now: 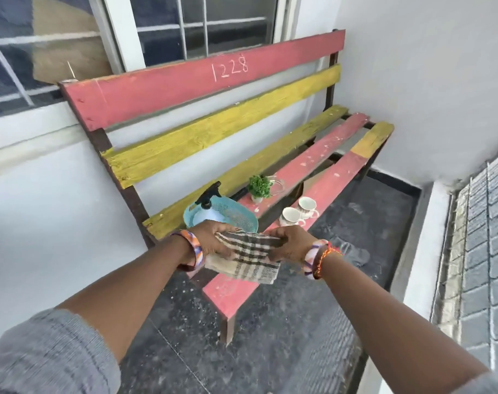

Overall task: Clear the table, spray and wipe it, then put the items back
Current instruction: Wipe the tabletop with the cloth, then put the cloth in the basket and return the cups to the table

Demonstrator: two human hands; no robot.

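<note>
Now both hands hold the checked cloth (246,257) over the bench's near end.
Left hand (213,240) and right hand (292,244) pinch opposite edges, probably folding it; spray bottle (209,207) sits in the blue basket (236,216).

The fingertips of the left hand (213,237) and right hand (290,243) are tucked under the checked cloth (248,258) and cannot be seen. Just beyond the left fingers, the spray bottle (209,207) has its lower body hidden inside the blue basket (236,216). Past the basket, a glass dish (277,185) behind the small plant (259,187) is too blurred to make out. Both sleeves run off the bottom edge.
</note>
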